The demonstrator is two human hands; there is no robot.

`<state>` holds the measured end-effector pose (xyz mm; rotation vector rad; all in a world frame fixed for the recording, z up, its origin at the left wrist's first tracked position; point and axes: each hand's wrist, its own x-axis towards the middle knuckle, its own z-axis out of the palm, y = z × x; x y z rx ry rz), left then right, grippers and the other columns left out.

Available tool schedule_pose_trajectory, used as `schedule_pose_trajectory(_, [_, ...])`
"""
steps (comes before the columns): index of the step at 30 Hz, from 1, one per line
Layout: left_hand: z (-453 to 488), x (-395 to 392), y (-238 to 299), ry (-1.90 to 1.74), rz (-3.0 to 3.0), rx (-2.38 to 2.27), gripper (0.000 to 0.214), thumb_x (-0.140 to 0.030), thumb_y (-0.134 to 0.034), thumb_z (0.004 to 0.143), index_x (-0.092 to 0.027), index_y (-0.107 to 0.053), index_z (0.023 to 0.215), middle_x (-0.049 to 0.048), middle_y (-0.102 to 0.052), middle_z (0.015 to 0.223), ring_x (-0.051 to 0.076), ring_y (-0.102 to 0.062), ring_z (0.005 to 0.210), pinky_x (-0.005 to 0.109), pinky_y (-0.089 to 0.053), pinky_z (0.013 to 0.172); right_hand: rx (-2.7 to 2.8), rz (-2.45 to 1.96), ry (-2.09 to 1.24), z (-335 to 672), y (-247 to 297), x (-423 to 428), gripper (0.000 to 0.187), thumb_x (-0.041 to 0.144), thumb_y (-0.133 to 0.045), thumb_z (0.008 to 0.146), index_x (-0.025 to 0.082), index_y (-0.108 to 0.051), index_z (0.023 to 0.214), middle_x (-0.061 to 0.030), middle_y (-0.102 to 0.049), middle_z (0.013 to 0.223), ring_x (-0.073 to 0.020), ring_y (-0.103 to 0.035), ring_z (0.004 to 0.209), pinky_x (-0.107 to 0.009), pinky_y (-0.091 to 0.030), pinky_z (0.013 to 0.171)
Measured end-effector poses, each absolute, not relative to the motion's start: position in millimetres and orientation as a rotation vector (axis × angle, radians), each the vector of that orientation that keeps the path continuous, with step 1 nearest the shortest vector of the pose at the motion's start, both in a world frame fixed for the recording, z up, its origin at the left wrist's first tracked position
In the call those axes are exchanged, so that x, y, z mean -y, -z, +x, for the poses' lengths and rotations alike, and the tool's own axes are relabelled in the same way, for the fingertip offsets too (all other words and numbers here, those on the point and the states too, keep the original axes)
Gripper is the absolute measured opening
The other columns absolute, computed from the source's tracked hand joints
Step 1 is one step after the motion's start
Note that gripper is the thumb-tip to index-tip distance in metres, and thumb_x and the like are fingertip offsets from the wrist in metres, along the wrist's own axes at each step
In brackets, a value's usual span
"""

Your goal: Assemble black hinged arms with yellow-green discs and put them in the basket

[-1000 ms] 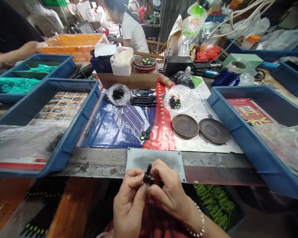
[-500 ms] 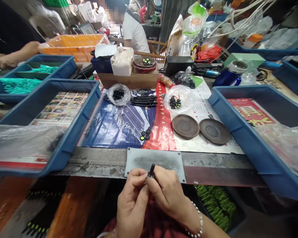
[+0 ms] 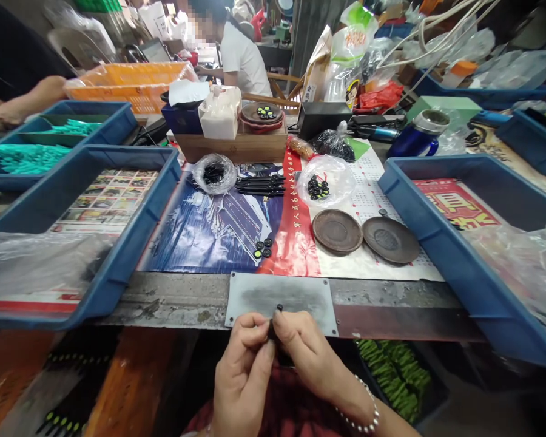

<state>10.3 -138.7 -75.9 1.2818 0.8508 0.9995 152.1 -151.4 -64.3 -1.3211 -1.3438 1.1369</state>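
Just in front of the bench edge, my left hand [image 3: 242,371] and my right hand [image 3: 310,351] meet around a small black cylindrical piece [image 3: 272,331]. My left thumb and fingertips pinch its left side. The right thumb and forefinger close on it from the other side, with a short black tip poking out above them. Most of the piece is hidden by my fingers. Beyond the hands lies a pale metal plate [image 3: 248,291]. Several small black discs [image 3: 264,247], one with a yellow-green centre, sit on the blue poster behind it.
Black pen-like rods [image 3: 260,185] lie between a bag of black parts [image 3: 215,175] and a bag of discs [image 3: 318,187]. Two brown saucers [image 3: 337,230] stand right of centre. Blue trays flank me, left [image 3: 131,243] and right [image 3: 441,243]. A co-worker's hand [image 3: 9,114] is at far left.
My right thumb and fingers have shifted up along the black piece, so less of its top end shows. The left hand keeps its pinch almost in place.
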Motion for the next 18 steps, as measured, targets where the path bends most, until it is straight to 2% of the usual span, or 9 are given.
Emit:
schedule_pose_trajectory(2, [9.3,139.3,75.2,-1.011,1.324,-0.85,0.022,-0.013,-0.059,0.094,-0.028,-0.068,0.107,0.0027,-0.06,0.116,0.013,-0.065,0.105,0.014,-0.053,0.087,1.357,-1.266,-1.115,153.2,64.3,150.8,0.053,0.046,-0.025,0.108,0.019,-0.035,0.063,0.0024,-0.04,0.058,-0.0095,-0.035,0.052,-0.025,-0.028,0.05])
schedule_pose_trajectory(6, [7.1,137.5,70.5,-1.037,1.411,-0.805,0.022,-0.012,-0.059,0.094,-0.027,-0.069,0.107,0.0034,-0.062,0.112,0.014,-0.066,0.102,0.015,-0.054,0.086,1.646,-1.35,-0.405,152.5,70.4,152.6,0.049,0.051,-0.033,0.105,0.018,-0.047,0.072,-0.0007,-0.047,0.064,-0.0124,-0.039,0.055,-0.028,-0.025,0.052])
schedule_pose_trajectory(8, [7.8,137.1,70.0,-1.042,1.407,-0.811,0.02,-0.012,-0.059,0.093,-0.025,-0.069,0.105,0.0046,-0.062,0.111,0.014,-0.066,0.098,0.016,-0.055,0.085,1.677,-1.394,-0.269,150.7,72.7,153.5,0.048,0.047,-0.029,0.106,0.018,-0.05,0.073,-0.0017,-0.049,0.063,-0.0132,-0.039,0.055,-0.03,-0.025,0.052])
schedule_pose_trajectory(11, [10.0,138.4,72.9,-1.026,1.362,-0.866,0.017,-0.012,-0.059,0.093,-0.022,-0.07,0.102,0.0061,-0.062,0.112,0.015,-0.067,0.097,0.017,-0.055,0.083,1.557,-1.426,-0.595,149.6,70.5,152.6,0.05,0.04,-0.023,0.108,0.019,-0.044,0.068,-0.0003,-0.048,0.061,-0.0117,-0.041,0.054,-0.029,-0.027,0.052])
schedule_pose_trajectory(14, [10.5,139.6,75.3,-1.013,1.343,-0.863,0.019,-0.012,-0.059,0.093,-0.024,-0.069,0.105,0.0051,-0.061,0.114,0.015,-0.066,0.103,0.016,-0.054,0.086,1.429,-1.31,-0.989,153.3,65.6,150.5,0.051,0.041,-0.022,0.109,0.02,-0.033,0.064,0.0026,-0.039,0.058,-0.0098,-0.036,0.052,-0.026,-0.027,0.051])
schedule_pose_trajectory(16, [10.1,139.3,74.7,-1.022,1.356,-0.841,0.022,-0.011,-0.058,0.094,-0.027,-0.068,0.106,0.0032,-0.061,0.114,0.014,-0.065,0.106,0.014,-0.053,0.088,1.488,-1.278,-0.943,156.5,65.1,150.7,0.05,0.045,-0.025,0.108,0.019,-0.036,0.067,0.0022,-0.041,0.062,-0.0103,-0.038,0.055,-0.026,-0.028,0.053])
schedule_pose_trajectory(18, [9.9,138.4,72.9,-1.032,1.371,-0.817,0.023,-0.012,-0.058,0.094,-0.028,-0.067,0.107,0.0019,-0.061,0.114,0.012,-0.064,0.106,0.013,-0.052,0.089,1.614,-1.306,-0.669,158.3,67.2,152.3,0.05,0.051,-0.03,0.107,0.019,-0.044,0.072,0.0005,-0.046,0.066,-0.0117,-0.04,0.057,-0.027,-0.028,0.054])
